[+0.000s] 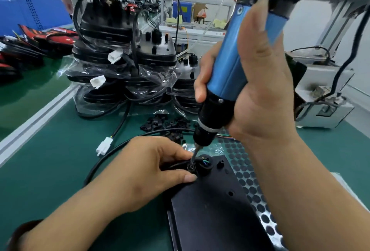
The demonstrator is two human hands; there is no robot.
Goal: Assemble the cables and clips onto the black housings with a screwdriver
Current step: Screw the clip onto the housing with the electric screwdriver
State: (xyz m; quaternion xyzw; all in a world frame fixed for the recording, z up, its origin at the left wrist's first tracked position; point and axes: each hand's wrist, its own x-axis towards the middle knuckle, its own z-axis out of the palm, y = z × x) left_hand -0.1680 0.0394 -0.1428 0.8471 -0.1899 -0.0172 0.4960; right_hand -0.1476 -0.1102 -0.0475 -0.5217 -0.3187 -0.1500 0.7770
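A flat black housing (pixel 212 206) lies on the green mat in front of me. My left hand (pixel 144 168) pinches a black clip (pixel 191 165) and the black cable (pixel 104 162) against the housing's far corner. My right hand (pixel 260 82) is wrapped around a blue electric screwdriver (pixel 226 70), held nearly upright. Its bit tip rests on a screw (pixel 191 167) in the clip. The cable loops left and ends in a white connector (pixel 104 146).
Stacked black housings in clear bags (pixel 124 66) stand behind the work spot. A pile of loose black clips (pixel 166 124) lies between. A sheet of black round pads (pixel 252 180) sits under the housing's right side. A grey box (pixel 324 94) stands at right; red parts (pixel 40 36) lie far left.
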